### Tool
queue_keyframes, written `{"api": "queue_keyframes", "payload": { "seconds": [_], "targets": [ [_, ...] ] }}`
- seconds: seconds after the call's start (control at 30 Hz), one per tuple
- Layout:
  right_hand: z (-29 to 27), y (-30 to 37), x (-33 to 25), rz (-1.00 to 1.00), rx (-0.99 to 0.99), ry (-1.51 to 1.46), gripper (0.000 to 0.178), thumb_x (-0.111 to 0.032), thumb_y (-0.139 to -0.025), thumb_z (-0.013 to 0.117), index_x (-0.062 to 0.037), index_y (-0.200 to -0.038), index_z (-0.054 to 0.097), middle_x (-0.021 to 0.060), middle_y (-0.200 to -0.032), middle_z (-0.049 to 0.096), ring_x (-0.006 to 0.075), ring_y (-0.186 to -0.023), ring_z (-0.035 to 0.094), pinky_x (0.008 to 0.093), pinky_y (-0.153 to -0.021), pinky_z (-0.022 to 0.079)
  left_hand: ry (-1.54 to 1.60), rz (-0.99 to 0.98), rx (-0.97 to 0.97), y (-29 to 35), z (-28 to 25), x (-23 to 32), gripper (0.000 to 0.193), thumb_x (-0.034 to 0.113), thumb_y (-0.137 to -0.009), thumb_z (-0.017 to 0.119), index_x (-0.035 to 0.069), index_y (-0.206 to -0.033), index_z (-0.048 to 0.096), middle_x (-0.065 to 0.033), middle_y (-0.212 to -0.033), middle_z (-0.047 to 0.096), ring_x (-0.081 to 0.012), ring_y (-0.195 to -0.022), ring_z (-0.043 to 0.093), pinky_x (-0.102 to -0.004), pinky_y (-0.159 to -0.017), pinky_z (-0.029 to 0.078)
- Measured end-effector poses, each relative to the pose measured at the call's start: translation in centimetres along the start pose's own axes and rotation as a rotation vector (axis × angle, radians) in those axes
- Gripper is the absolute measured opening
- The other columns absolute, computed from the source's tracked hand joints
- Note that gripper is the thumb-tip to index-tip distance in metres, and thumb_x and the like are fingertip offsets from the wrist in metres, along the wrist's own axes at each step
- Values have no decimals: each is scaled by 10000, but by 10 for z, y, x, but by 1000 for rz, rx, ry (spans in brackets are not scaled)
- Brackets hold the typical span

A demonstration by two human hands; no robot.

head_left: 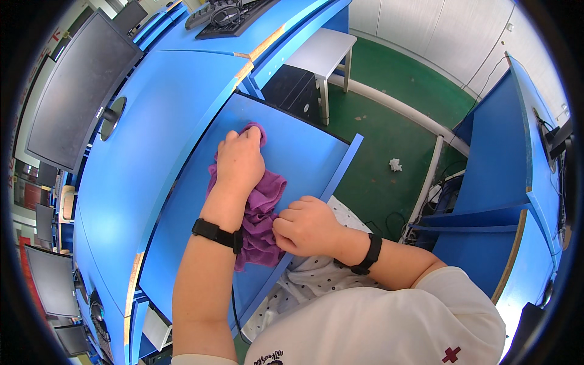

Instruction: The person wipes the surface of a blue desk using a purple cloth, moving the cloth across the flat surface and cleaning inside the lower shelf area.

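Observation:
A crumpled purple cloth point(260, 237) lies on a pulled-out blue keyboard tray point(292, 143) under the desk. My left hand point(240, 159) presses down on its far part with fingers curled into it; a fold shows past the fingertips. Close to the tray's front edge, my right hand point(308, 226) is closed, its fingers and thumb against the near right side of the cloth. Exactly how much fabric lies inside that fist is hidden. Both wrists wear black bands.
The blue desktop point(146, 140) bears a monitor point(82, 91) at left and keyboards with a coiled cable point(228, 18) at the far end. Beyond the tray are a black computer case point(292, 94) and a pale stool point(322, 52). Crumpled paper point(395, 165) lies on the green floor.

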State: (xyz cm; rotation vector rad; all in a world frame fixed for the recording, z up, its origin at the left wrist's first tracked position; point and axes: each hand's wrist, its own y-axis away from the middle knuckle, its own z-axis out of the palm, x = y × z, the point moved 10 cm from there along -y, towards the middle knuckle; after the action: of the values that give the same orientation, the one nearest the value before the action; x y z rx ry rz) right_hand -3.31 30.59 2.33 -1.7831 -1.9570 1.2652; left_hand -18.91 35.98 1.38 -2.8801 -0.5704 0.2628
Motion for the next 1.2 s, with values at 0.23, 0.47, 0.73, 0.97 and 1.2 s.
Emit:
{"api": "queue_keyframes", "payload": {
  "seconds": [0.23,0.47,0.73,0.97,1.2],
  "targets": [
    [-2,1,-1,-1,10,-12,150,-153,-688,682,-138,-658,536,-12,-595,479,178,-557,507,323,-536,394,-26,-13,22,-2,-1,0,167,34,-780,569,66,-939,528,-91,-1006,622,-327,-937,591,-462,-768,487],
    [6,0,4,24,-44,5,161,-195,-698,678,-138,-659,533,-8,-619,520,191,-601,540,337,-584,421,15,-41,-29,-7,2,-8,173,20,-781,566,64,-946,533,-105,-1018,641,-342,-967,591,-477,-795,488],
    [15,0,5,58,-155,22,183,-244,-727,658,-127,-658,535,10,-627,561,220,-618,570,362,-613,441,25,-156,-113,-28,11,-38,208,44,-823,547,66,-1029,553,-108,-1108,660,-342,-1038,588,-485,-834,493],
    [13,-1,5,80,-171,3,174,-234,-744,644,-117,-664,542,18,-638,583,227,-640,594,372,-625,452,109,-323,-188,-38,23,-68,253,73,-849,534,51,-1100,546,-159,-1193,643,-368,-1172,544,-469,-998,431],
    [15,-1,3,83,-174,6,167,-234,-755,632,-116,-669,551,20,-641,591,235,-643,598,377,-635,458,34,-328,-11,-35,20,-94,451,43,-822,585,17,-1268,523,-237,-1342,522,-398,-1250,495,-455,-1064,390]
  ]
}}
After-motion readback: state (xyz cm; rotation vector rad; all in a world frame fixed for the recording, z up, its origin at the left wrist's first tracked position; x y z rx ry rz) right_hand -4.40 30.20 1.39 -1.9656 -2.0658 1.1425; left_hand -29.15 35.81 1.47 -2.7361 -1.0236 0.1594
